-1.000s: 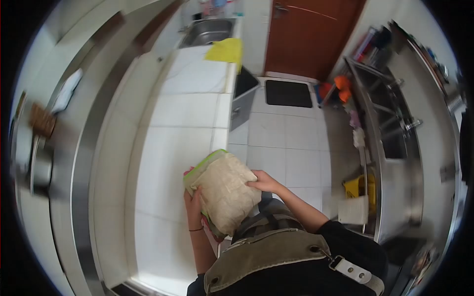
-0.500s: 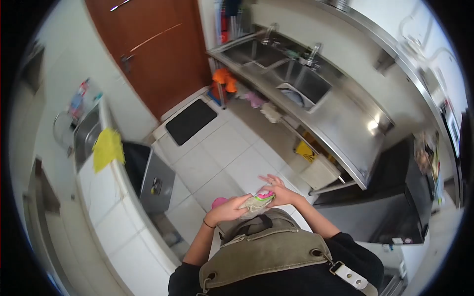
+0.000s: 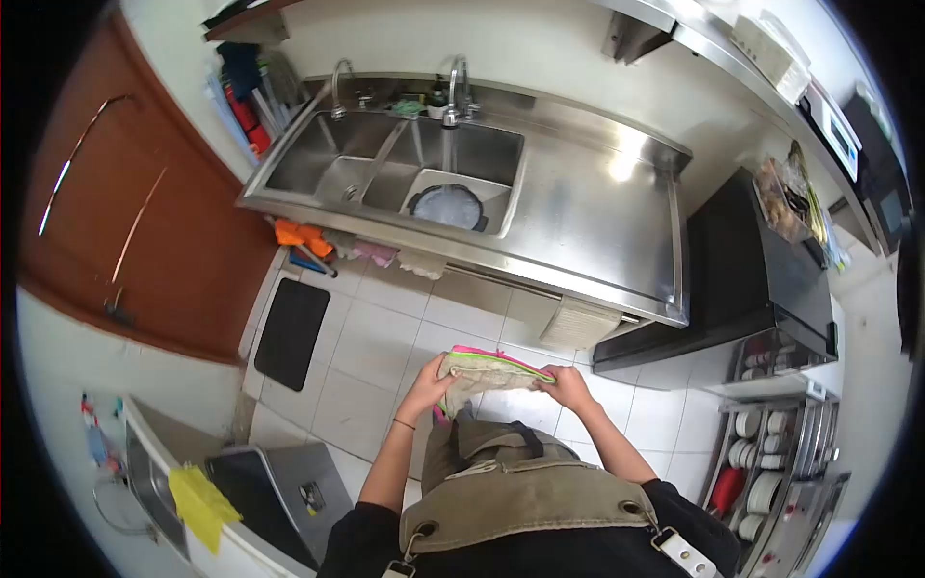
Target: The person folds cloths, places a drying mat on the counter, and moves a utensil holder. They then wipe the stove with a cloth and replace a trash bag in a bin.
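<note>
I hold a zip-top plastic bag (image 3: 487,371) with a pink and green seal strip and pale beige contents, level in front of my apron. My left hand (image 3: 431,384) grips its left end. My right hand (image 3: 567,385) grips its right end by the seal strip. The bag hangs over the white tiled floor, a short way from the steel sink counter (image 3: 588,231).
A steel double sink (image 3: 405,169) with two taps holds a dark round pan (image 3: 446,205). A black appliance (image 3: 752,279) stands to the right, with a dish rack (image 3: 771,462) below it. A brown door (image 3: 125,222), black mat (image 3: 292,332) and bin (image 3: 279,491) are left.
My view has swung from the white counter past the door to the steel sink. The bag has gone from upright against my left hand to stretched level between both hands.
</note>
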`<act>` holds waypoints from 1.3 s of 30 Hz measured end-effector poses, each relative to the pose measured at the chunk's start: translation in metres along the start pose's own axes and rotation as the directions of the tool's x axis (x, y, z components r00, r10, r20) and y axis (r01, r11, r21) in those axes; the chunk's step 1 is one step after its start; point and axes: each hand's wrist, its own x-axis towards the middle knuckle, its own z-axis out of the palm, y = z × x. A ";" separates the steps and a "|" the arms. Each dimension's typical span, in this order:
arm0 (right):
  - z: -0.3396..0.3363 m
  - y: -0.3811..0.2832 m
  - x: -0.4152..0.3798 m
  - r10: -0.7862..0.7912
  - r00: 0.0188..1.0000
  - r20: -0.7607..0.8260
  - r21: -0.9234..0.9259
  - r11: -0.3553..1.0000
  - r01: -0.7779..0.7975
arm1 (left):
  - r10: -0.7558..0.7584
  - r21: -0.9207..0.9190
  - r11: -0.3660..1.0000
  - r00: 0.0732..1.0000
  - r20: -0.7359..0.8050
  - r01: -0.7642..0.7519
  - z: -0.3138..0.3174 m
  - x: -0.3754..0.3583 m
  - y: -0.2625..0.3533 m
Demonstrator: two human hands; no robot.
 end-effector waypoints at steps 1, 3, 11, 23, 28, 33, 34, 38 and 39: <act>0.003 0.002 0.010 0.006 0.998 -0.064 -0.087 0.996 -0.011 | -0.086 0.169 0.982 0.996 -0.011 0.087 -0.012 0.019 -0.013; 0.008 0.005 0.031 0.021 0.985 -0.172 -0.104 0.994 -0.040 | -0.162 0.350 0.924 0.987 -0.014 0.157 -0.036 0.059 -0.041; 0.037 0.039 0.095 0.211 0.853 -0.477 -0.323 0.861 -0.393 | -0.056 0.721 0.690 0.998 -0.031 0.061 -0.048 0.158 -0.086; 0.055 0.118 0.182 0.827 0.375 -0.419 0.682 0.559 -0.472 | -0.451 -0.471 0.809 0.885 -0.113 0.351 -0.016 0.283 -0.144; 0.099 0.195 0.219 0.566 0.512 -0.646 0.575 0.802 -0.161 | 0.262 0.902 -0.041 0.866 0.425 -0.430 0.009 0.308 -0.192; 0.139 0.245 0.255 0.088 0.750 -0.656 0.015 0.995 -0.103 | 0.002 0.811 0.333 0.861 0.509 -0.480 0.013 0.328 -0.171; 0.134 0.251 0.249 0.109 0.844 -0.526 0.087 0.993 -0.074 | 0.064 0.785 0.389 0.864 0.499 -0.482 0.009 0.330 -0.185; 0.106 0.219 0.223 0.387 0.591 -0.708 0.219 0.915 -0.338 | 0.181 0.808 0.459 0.929 0.323 -0.370 -0.002 0.335 -0.215; 0.099 0.216 0.213 0.321 0.351 -0.880 0.273 0.945 -0.179 | 0.179 0.810 0.452 0.928 0.328 -0.374 -0.005 0.338 -0.225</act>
